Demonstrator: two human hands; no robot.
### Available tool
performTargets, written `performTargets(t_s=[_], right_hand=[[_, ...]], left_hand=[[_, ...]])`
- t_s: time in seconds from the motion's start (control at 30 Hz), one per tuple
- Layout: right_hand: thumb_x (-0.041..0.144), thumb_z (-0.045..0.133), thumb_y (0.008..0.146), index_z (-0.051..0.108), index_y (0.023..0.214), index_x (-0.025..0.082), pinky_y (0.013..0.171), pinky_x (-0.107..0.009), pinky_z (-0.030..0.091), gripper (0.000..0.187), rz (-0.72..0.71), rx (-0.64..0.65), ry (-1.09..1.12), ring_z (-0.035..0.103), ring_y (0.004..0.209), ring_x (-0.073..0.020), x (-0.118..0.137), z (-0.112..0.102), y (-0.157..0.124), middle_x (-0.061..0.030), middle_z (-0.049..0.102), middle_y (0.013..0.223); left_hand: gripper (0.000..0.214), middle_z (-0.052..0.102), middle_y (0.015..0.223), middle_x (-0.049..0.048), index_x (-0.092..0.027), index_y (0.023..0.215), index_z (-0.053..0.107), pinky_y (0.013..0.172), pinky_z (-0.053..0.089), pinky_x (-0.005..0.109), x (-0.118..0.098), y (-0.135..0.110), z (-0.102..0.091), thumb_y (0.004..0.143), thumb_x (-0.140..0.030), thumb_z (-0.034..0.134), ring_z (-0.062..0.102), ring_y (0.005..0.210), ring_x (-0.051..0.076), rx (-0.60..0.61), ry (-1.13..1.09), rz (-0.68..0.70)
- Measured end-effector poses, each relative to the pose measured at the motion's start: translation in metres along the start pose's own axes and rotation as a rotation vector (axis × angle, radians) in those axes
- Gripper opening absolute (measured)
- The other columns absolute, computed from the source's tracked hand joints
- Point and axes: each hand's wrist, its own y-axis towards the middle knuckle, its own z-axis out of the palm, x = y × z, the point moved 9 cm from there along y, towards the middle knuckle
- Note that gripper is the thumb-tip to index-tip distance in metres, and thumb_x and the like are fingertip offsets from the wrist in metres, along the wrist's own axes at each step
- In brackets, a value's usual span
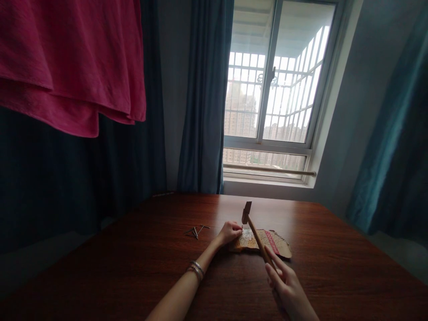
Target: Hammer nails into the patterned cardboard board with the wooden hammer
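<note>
My right hand [284,278] is wrapped round the wooden handle of a hammer [257,234]. Its dark head is raised just above the fingertips of my left hand [230,232]. Those fingers pinch a small upright nail [242,227], only the top of which shows. The nail stands at the left part of a flat, worn piece of cardboard [264,240], which has many small holes, a red strip and a ragged edge. My left hand rests against the cardboard's left end. Left of this hand, several loose nails [195,232] lie in a small heap.
Everything lies on a brown wooden table [160,276]. Behind it are a barred window [267,111] and blue curtains [205,98]. A pink cloth [73,62] hangs at the upper left. Bracelets [196,269] circle my left wrist.
</note>
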Motion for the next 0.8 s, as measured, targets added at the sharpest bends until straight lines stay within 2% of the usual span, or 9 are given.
performTargets(t_s=[0.27,0.5,0.7,0.8], right_hand=[[0.050,0.066,0.062,0.056,0.118,0.017,0.032,-0.020,0.027,0.066,-0.030,0.050,0.034,0.032,0.035,-0.0078,-0.012,0.008,0.003,0.0069,0.037,0.043],[0.049,0.066,0.063,0.055,0.120,0.020,0.031,-0.021,0.026,0.065,-0.008,0.039,0.029,0.029,0.033,-0.0072,-0.001,0.008,0.000,0.0065,0.040,0.043],[0.050,0.066,0.064,0.051,0.123,0.018,0.030,-0.018,0.021,0.069,-0.001,0.051,0.047,0.026,0.033,-0.0050,-0.006,0.010,0.000,0.0081,0.037,0.044],[0.052,0.062,0.068,0.042,0.130,0.016,0.030,-0.016,0.018,0.074,0.018,0.043,0.082,0.023,0.033,-0.0031,-0.014,0.010,0.001,0.0093,0.035,0.046]], left_hand=[[0.022,0.059,0.070,0.0032,-0.012,0.075,0.072,0.059,0.036,0.021,-0.002,0.000,-0.001,0.072,-0.024,0.053,0.051,0.064,0.012,-0.006,0.007,0.027],[0.022,0.057,0.066,0.0031,-0.012,0.066,0.070,0.058,0.035,0.020,-0.006,-0.001,-0.001,0.072,-0.022,0.052,0.050,0.063,0.012,-0.015,-0.002,0.095],[0.022,0.059,0.069,0.0028,-0.013,0.075,0.071,0.059,0.035,0.020,-0.001,0.000,0.001,0.073,-0.024,0.053,0.051,0.064,0.011,-0.004,-0.021,0.084],[0.023,0.060,0.069,0.0022,-0.013,0.076,0.072,0.058,0.035,0.020,0.005,0.001,0.002,0.073,-0.028,0.055,0.051,0.064,0.011,0.017,-0.010,0.066]])
